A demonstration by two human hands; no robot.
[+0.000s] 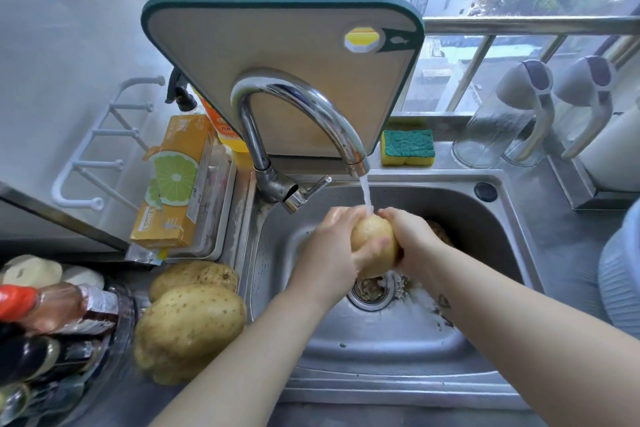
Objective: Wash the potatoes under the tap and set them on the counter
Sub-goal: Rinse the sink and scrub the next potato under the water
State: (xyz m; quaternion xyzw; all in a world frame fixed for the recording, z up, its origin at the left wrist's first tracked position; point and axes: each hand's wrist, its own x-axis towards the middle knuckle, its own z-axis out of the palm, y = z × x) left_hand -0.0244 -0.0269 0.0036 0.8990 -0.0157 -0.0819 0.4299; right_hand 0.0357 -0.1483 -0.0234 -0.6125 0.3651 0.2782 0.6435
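Potatoes (189, 324), two of them, lie touching each other on the tabletop (561, 236) just left of the sink (381, 350), the nearer one the larger, with a cluster of bottles (52, 308) further left at the edge of our view. Behind them an orange box (176, 180) printed with a lime slice rests in a shallow tray.

Moving right, a green-rimmed cutting board (284, 55) leans upright against the window, and in front of it the curved chrome tap (294, 107) is running. Its stream falls straight onto the top of a third potato (372, 243), which we hold above the sink, over the drain (370, 291). Our hands are together on it: our left hand (332, 246) wraps its left side with the thumb laid across the front, and our right hand (412, 239) grips its right side.

Just behind our right hand a brownish lump (441, 232) sits in the sink, mostly hidden; we cannot tell what it is. On the ledge behind the sink lies a yellow and green sponge (408, 147), just right of the board. Two clear jugs (502, 121) with grey handles stand at the far right.
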